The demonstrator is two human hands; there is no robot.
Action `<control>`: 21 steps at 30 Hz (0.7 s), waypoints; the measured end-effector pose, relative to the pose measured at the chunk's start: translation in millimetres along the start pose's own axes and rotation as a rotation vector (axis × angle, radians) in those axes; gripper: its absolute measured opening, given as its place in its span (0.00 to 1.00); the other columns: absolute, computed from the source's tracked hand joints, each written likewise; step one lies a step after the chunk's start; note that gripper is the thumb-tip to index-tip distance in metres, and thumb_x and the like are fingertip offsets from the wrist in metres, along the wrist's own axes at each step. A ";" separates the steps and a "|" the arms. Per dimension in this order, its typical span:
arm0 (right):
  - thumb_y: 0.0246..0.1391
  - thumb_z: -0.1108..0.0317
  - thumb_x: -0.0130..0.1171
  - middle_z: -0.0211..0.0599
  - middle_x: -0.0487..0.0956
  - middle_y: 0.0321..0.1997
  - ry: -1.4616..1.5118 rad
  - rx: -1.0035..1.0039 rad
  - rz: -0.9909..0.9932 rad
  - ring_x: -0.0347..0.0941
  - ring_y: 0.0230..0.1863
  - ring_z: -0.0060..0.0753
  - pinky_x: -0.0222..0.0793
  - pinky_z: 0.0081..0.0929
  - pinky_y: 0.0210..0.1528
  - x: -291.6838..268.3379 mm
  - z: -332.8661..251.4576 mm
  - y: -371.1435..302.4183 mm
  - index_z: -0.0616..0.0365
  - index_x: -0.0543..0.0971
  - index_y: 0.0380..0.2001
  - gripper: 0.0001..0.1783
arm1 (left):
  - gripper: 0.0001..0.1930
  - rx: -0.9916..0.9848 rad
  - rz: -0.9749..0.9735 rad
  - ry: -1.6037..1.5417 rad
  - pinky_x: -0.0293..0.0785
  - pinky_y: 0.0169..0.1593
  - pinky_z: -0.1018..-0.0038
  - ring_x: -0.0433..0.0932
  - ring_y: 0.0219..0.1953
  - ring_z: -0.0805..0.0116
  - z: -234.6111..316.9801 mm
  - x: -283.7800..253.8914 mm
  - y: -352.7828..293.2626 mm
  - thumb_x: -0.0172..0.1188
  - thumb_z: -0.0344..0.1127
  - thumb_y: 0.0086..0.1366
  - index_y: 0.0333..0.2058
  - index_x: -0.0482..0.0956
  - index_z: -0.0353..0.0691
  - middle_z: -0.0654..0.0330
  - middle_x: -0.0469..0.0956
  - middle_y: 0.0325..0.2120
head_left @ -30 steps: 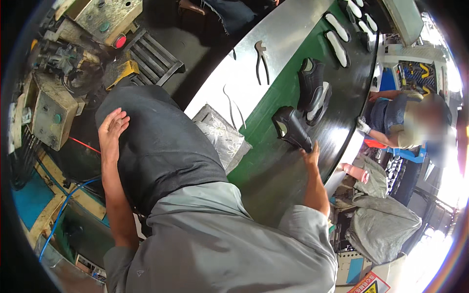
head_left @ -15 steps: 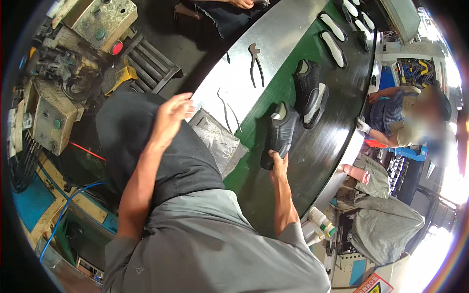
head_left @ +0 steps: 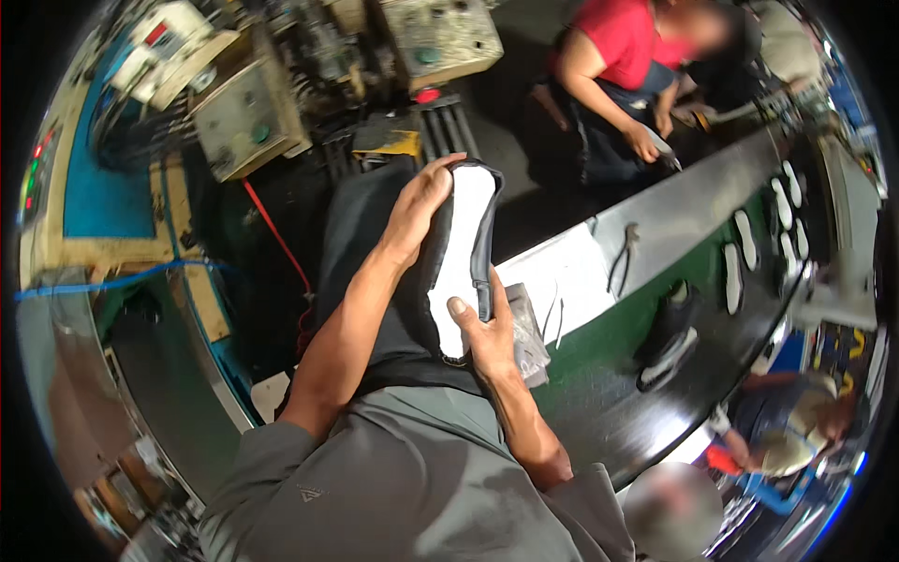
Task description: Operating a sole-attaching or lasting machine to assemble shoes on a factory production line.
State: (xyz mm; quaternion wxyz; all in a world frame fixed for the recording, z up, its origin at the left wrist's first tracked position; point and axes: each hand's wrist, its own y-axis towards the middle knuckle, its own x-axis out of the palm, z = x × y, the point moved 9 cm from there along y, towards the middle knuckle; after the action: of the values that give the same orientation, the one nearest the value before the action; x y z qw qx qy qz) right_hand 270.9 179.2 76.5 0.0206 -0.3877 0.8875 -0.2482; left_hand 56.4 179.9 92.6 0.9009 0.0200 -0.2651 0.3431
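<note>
Now holding black shoe (head_left: 464, 258) above the lap (head_left: 354, 225), turned with white bottom (head_left: 473, 211) up; half a second ago, still over the tabletop (head_left: 716, 192). Gripping far end with left hand (head_left: 420, 214), empty before, and near end with right hand (head_left: 493, 342), fingers (head_left: 500, 295) closed at the side, thumb (head_left: 458, 307) on the white.

1. The black shoe upper (head_left: 463, 245) has dark, smooth sides that show as an edging along a long, pale white bottom with a rounded far end.
2. It is turned bottom up, the white face toward the camera.
3. It points away from the body, its far end leaning slightly right.
4. It is held above the lap (head_left: 365, 248), the left hand (head_left: 420, 211) at its far left side, the right hand (head_left: 491, 339) nearer, thumb on the white.
</note>
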 end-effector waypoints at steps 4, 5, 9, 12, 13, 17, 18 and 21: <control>0.57 0.51 0.80 0.56 0.78 0.69 -0.381 -0.110 -0.018 0.77 0.68 0.44 0.71 0.39 0.72 23.4 -5.7 14.5 0.68 0.61 0.80 0.58 | 0.25 0.110 0.160 0.500 0.75 0.63 0.72 0.80 0.55 0.71 39.3 -52.9 -25.3 0.62 0.41 0.79 0.67 0.78 0.32 0.57 0.84 0.56; 0.56 0.52 0.81 0.54 0.79 0.67 -0.395 -0.117 -0.016 0.77 0.67 0.42 0.71 0.37 0.71 25.1 -3.8 15.8 0.68 0.64 0.78 0.56 | 0.25 0.124 0.131 0.478 0.75 0.63 0.71 0.80 0.56 0.71 38.4 -61.6 -30.7 0.62 0.39 0.79 0.68 0.77 0.31 0.56 0.84 0.57; 0.54 0.52 0.83 0.58 0.79 0.70 -0.355 -0.033 -0.140 0.75 0.71 0.46 0.68 0.39 0.75 29.6 17.3 20.9 0.65 0.61 0.81 0.60 | 0.28 0.073 -0.028 0.483 0.72 0.65 0.73 0.77 0.61 0.72 42.7 -88.9 -47.7 0.60 0.35 0.78 0.72 0.73 0.29 0.57 0.80 0.64; 0.55 0.53 0.82 0.56 0.79 0.70 -0.434 -0.059 -0.153 0.76 0.70 0.43 0.69 0.38 0.74 29.3 18.3 21.2 0.65 0.63 0.80 0.58 | 0.26 0.146 -0.073 0.651 0.74 0.65 0.72 0.78 0.61 0.72 58.2 -88.7 -48.0 0.61 0.30 0.77 0.71 0.74 0.32 0.57 0.82 0.63; 0.55 0.52 0.81 0.52 0.80 0.69 -0.479 -0.068 -0.152 0.76 0.68 0.40 0.70 0.37 0.73 29.6 15.9 21.5 0.66 0.64 0.79 0.57 | 0.25 0.195 -0.074 0.824 0.74 0.64 0.71 0.79 0.61 0.70 68.1 -82.3 -46.3 0.61 0.29 0.77 0.70 0.75 0.32 0.56 0.82 0.62; 0.56 0.52 0.81 0.55 0.80 0.69 -0.513 -0.107 -0.189 0.77 0.69 0.43 0.69 0.38 0.74 29.8 0.4 21.5 0.65 0.63 0.80 0.57 | 0.11 0.418 0.036 1.095 0.81 0.47 0.62 0.86 0.43 0.47 84.9 -74.5 -31.0 0.66 0.28 0.74 0.52 0.85 0.31 0.46 0.86 0.41; 0.54 0.53 0.82 0.58 0.77 0.72 -0.560 -0.154 -0.176 0.75 0.71 0.48 0.69 0.40 0.74 28.7 -5.0 22.0 0.63 0.64 0.80 0.58 | 0.07 0.475 0.079 1.090 0.78 0.41 0.58 0.84 0.36 0.44 84.0 -76.2 -26.7 0.65 0.29 0.75 0.46 0.86 0.31 0.46 0.84 0.35; 0.46 0.56 0.86 0.65 0.51 0.85 -0.943 -0.431 -0.178 0.63 0.75 0.71 0.73 0.55 0.71 49.6 -51.2 -11.3 0.48 0.68 0.79 0.58 | 0.10 0.132 0.117 1.338 0.81 0.48 0.62 0.87 0.41 0.49 49.4 -107.0 -7.6 0.64 0.31 0.77 0.49 0.86 0.30 0.46 0.86 0.38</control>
State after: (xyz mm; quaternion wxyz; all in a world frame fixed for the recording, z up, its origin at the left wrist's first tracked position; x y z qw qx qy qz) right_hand 232.1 159.7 134.2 0.3163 -0.5268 0.7764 0.1403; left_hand -28.5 98.3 83.5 0.8478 -0.1564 0.3709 0.3452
